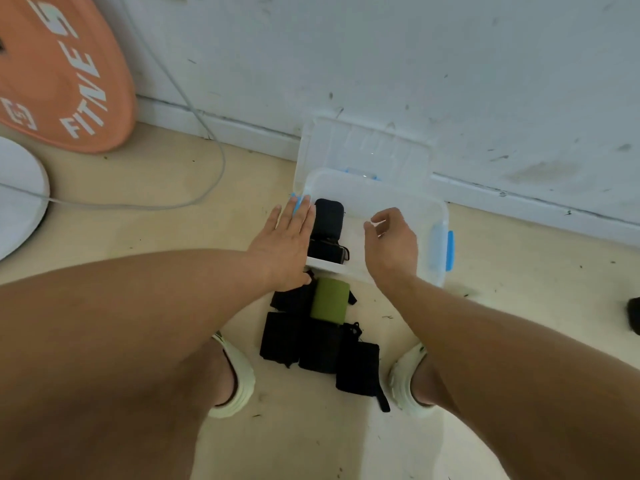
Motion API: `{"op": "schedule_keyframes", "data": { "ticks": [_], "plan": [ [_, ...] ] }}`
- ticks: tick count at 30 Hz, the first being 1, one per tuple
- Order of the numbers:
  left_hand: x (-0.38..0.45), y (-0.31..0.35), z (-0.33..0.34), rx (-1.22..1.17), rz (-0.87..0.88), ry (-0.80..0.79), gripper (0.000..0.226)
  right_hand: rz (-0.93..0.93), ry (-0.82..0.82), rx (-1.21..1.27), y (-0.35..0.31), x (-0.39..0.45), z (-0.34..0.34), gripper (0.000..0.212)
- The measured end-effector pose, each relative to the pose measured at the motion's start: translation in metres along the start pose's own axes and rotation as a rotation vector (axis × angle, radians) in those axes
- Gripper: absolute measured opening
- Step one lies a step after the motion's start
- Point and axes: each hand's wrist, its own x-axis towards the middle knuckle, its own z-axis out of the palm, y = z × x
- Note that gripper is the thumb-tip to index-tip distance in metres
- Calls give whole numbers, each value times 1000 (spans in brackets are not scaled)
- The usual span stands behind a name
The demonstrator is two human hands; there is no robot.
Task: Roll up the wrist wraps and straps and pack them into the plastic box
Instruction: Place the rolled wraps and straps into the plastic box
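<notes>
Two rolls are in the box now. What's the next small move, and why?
Probably bring the right hand back to pick up the green roll. That hand is over the box holding nothing, and the green roll lies nearest its front rim, with black rolls still on the floor.

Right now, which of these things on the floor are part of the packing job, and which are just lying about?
Part of the job:
plastic box, lid open
black rolls in the box
green roll
black rolls on the floor

Just lying about:
orange weight plate
grey cable
white disc
</notes>
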Motion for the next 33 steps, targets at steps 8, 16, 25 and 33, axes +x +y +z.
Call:
{"op": "schedule_keyframes", "data": {
  "ticks": [8, 16, 25, 33],
  "plan": [
    [-11, 29, -11, -16, 27, -19, 107, 94, -353, -220, 58, -105, 8, 30],
    [-19, -4, 11, 140, 107, 101, 106, 601, -431, 218, 59, -71, 50, 67],
    [-17, -16, 28, 94, 150, 103, 108, 689, -467, 366, 65, -60, 60, 54],
    [-16, -11, 6, 42, 72, 7, 124, 109, -309, -74, 61, -94, 26, 69]
  ]
}}
